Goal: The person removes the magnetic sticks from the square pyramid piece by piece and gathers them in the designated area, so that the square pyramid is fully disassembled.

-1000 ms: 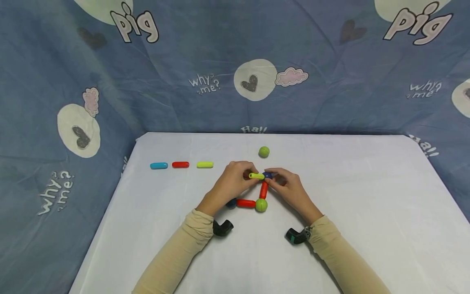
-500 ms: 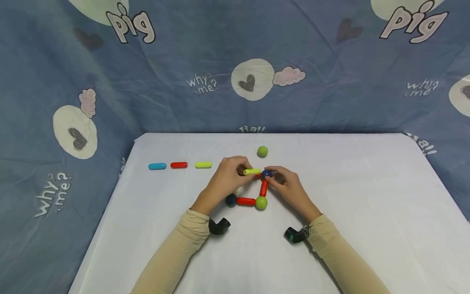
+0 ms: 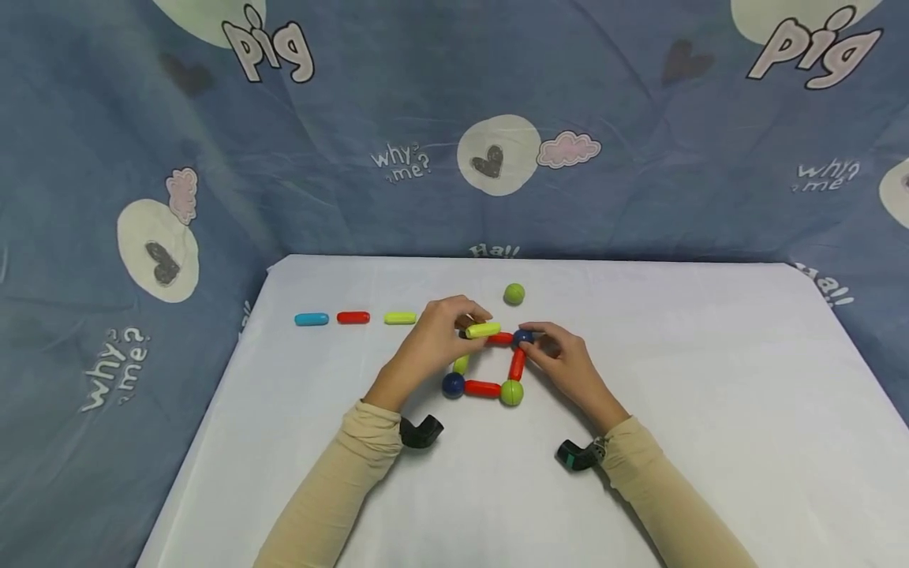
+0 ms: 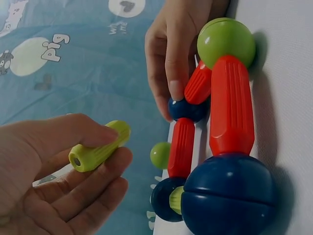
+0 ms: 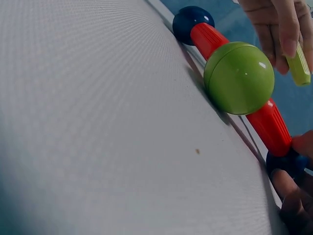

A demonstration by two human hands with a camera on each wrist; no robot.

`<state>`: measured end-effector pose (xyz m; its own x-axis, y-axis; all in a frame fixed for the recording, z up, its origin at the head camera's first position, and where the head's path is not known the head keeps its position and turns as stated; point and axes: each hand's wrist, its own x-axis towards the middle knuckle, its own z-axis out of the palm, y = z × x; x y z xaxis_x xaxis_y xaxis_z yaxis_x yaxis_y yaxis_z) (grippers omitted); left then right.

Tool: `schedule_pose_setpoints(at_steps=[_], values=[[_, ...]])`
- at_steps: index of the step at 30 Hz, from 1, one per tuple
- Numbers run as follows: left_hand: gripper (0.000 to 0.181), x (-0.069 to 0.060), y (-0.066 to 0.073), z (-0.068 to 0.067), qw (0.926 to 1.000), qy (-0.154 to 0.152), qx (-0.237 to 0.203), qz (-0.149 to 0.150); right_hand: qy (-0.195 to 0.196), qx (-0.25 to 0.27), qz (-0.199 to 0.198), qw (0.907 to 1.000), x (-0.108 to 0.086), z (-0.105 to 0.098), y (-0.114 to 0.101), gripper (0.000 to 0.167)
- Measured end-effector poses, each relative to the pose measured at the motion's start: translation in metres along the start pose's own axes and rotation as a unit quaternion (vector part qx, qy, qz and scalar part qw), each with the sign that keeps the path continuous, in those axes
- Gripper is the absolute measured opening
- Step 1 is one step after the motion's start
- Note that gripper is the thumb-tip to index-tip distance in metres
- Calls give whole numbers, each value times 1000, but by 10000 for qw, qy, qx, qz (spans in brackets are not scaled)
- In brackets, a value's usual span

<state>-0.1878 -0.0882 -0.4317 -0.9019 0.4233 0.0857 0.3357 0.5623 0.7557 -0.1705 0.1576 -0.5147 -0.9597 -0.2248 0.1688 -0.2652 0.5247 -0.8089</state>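
My left hand (image 3: 442,341) pinches a yellow-green rod (image 4: 100,148) between thumb and fingers, raised above the back left of a four-sided frame of rods and balls. My right hand (image 3: 572,369) grips the dark blue ball (image 3: 522,338) at the frame's back right corner. Red rods (image 3: 482,389) make the front, right and back sides, and a yellow-green rod (image 3: 461,364) the left. The front corners are a blue ball (image 3: 453,385) and a green ball (image 3: 511,393). Another blue ball (image 4: 167,199) shows at the back left corner in the left wrist view.
A loose green ball (image 3: 514,294) lies behind the frame. To the left, a blue rod (image 3: 312,319), a red rod (image 3: 353,317) and a yellow-green rod (image 3: 400,318) lie in a row on the white table (image 3: 682,347). Patterned blue cloth (image 3: 355,213) hangs behind.
My left hand has moved left, carrying the yellow-green rod away from the blue ball at my right hand. The back red rod and left side of the frame have come into view.
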Motion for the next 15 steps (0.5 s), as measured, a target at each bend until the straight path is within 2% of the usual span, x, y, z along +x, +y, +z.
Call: schedule_pose_setpoints(at_steps=[7, 11, 15], values=[[23, 0, 4, -5, 9991, 46, 433, 15, -27, -7, -33, 10000, 2, -1, -1, 34], [24, -1, 5, -9, 9986, 156, 481, 144, -16, -54, 4, 10000, 2, 0, 0, 34], [21, -6, -1, -13, 9981, 309, 487, 236, 6, -56, 31, 10000, 1, -1, -1, 34]])
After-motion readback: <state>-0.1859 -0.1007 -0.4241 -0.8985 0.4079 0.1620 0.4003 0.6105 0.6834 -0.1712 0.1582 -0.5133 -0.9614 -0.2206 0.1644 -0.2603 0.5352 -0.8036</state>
